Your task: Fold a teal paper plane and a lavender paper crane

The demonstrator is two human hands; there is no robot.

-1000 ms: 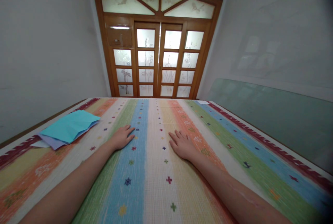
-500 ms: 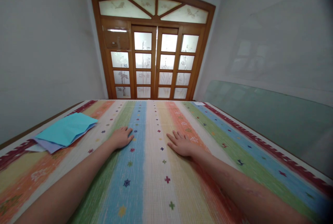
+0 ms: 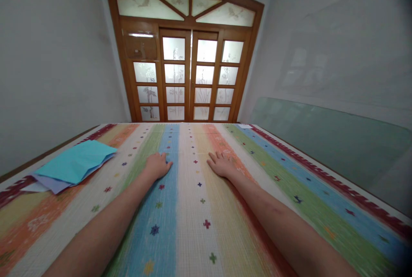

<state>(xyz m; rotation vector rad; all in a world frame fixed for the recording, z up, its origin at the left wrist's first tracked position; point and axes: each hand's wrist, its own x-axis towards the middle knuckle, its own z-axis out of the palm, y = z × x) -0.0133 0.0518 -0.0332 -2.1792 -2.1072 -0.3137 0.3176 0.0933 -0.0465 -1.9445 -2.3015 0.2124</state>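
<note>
My left hand (image 3: pixel 157 165) rests palm down on the striped sheet (image 3: pixel 189 225), over its green and blue bands. Its thumb is stretched to the right and its fingers point away from me, partly bent. On the yellow and orange bands lies my right hand (image 3: pixel 222 164), flat with the fingers spread. Neither hand holds anything, and a stretch of cloth separates them. Left of my left hand, well apart from it, lies a small pile of folded paper (image 3: pixel 75 161), turquoise on top with lilac and white beneath.
A small white piece (image 3: pixel 245 126) lies at the far right corner of the sheet. Beyond the far edge stands a wooden door (image 3: pixel 189 75) with frosted panes. A pale green panel (image 3: pixel 322 140) runs along the right wall, and a plain wall (image 3: pixel 58 54) rises at left.
Both hands have slid a little farther forward on the sheet, the left one also to the right. The view has shifted slightly; the paper pile looks unmoved on the cloth.
</note>
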